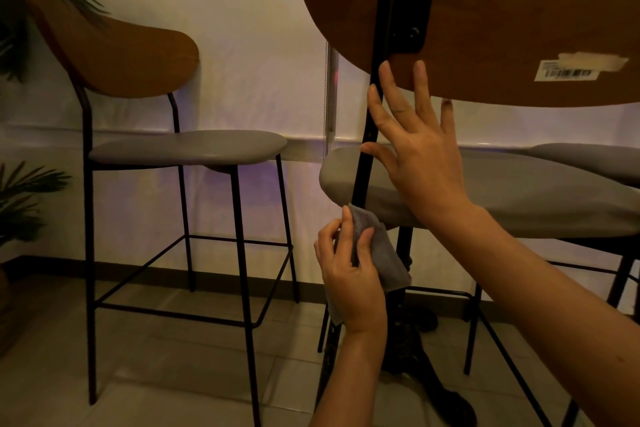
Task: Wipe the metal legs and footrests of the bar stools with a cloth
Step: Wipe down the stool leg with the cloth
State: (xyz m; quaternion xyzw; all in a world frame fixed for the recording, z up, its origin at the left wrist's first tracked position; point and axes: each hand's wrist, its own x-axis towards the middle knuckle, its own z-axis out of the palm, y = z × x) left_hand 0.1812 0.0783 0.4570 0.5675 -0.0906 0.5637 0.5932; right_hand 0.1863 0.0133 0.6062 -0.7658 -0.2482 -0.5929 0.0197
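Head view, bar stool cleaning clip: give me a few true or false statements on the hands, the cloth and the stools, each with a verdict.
1. The left hand grips the grey cloth. True.
2. The right hand holds a spray bottle. False: it holds nothing; its straight fingers lie against the black metal upright and the wooden backrest of the near stool.
3. A barcode sticker is on the near backrest. True.
4. The far stool lies tipped over on the floor. False: it stands upright on its legs.
5. The stool seats are red. False: the seat cushions look grey.
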